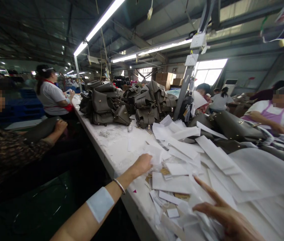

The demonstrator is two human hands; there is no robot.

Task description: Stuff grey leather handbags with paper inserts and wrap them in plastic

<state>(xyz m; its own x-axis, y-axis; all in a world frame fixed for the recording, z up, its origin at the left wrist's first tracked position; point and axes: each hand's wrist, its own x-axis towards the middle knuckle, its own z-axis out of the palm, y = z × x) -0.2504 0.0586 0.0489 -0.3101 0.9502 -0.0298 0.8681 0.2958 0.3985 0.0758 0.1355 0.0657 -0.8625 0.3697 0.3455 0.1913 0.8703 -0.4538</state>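
My left hand, with a bangle on the wrist, is closed at the edge of a thin, translucent white sheet. Whether that sheet is paper or plastic, I cannot tell. On the right, my right hand hovers low over the litter of papers, index finger stretched out and thumb apart, holding nothing visible. Between the hands lie white paper strips, small white cards and brown tags. Crumpled clear plastic seems to lie beneath my right hand, partly hidden.
Dark grey-green bags are heaped farther along the white table. More bags and large white sheets cover the right side. A metal post rises mid-table. Co-workers sit on both sides; one hand at left holds a dark piece.
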